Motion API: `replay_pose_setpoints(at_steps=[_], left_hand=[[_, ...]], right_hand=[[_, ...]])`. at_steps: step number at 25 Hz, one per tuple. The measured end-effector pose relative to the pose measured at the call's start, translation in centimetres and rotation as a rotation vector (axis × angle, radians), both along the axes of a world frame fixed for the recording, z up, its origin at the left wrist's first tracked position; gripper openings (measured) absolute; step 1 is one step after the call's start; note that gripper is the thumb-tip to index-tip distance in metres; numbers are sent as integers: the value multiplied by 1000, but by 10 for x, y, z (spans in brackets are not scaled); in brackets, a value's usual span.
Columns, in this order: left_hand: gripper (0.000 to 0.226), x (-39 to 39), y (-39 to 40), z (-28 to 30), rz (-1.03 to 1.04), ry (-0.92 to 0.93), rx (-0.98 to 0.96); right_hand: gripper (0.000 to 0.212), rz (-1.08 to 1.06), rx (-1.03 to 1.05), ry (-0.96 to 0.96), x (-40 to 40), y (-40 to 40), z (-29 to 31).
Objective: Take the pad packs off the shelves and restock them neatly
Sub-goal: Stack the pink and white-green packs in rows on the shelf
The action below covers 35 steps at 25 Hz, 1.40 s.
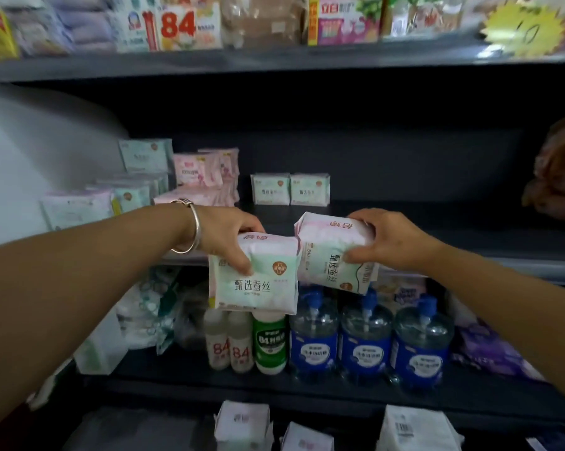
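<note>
The person stands facing a dark shelf (404,216) with both arms stretched out, a pad pack in each hand. The left hand (229,237), with a silver bangle (191,222) on its wrist, grips the top of a pale green and pink pack (258,281) that hangs upright just in front of the shelf's front edge, thumb across its face and fingers behind. The right hand (382,242) clasps a second pack (331,255) of the same kind, tilted on its side, over that same front edge. The two packs touch at their near corners.

Further back on the shelf, two matching packs (290,189) stand side by side, upright, against the rear. To the left of them on the shelf sit pink packs (203,172) and, beyond those, pale green ones (144,156), stacked less evenly.

Below the shelf stand three blue-labelled pump bottles (369,340), and left of them a green-labelled bottle (269,343) and two white bottles (230,346) marked 84. Lower again lie more white packs (242,421). Above the shelf, boxed goods and a yellow starburst price tag (523,29) line the top level.
</note>
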<state>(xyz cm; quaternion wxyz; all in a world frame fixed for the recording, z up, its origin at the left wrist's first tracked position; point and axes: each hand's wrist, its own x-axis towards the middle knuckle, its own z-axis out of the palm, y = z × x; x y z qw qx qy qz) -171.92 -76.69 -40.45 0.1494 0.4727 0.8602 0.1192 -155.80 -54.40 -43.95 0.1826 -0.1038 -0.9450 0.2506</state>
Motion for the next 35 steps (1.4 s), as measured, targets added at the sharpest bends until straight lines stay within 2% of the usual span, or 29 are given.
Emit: replay_pose_setpoints(at_steps=[6, 13, 19, 23, 31, 35], left_hand=[[49, -58, 31, 31, 4, 59, 33], [48, -152, 94, 30, 3, 74, 31], [55, -220, 144, 26, 20, 121, 32], [74, -259, 174, 18, 32, 169, 38], [75, -306, 199, -3, 42, 168, 29], [71, -313, 205, -4, 38, 263, 41]], right_hand=[[45, 0, -3, 23, -55, 32, 36], [56, -106, -61, 27, -124, 96, 39], [53, -158, -62, 14, -177, 136, 38], [50, -161, -56, 9, -205, 151, 35], [45, -152, -30, 33, -236, 162, 25], [47, -143, -42, 21, -247, 162, 21]])
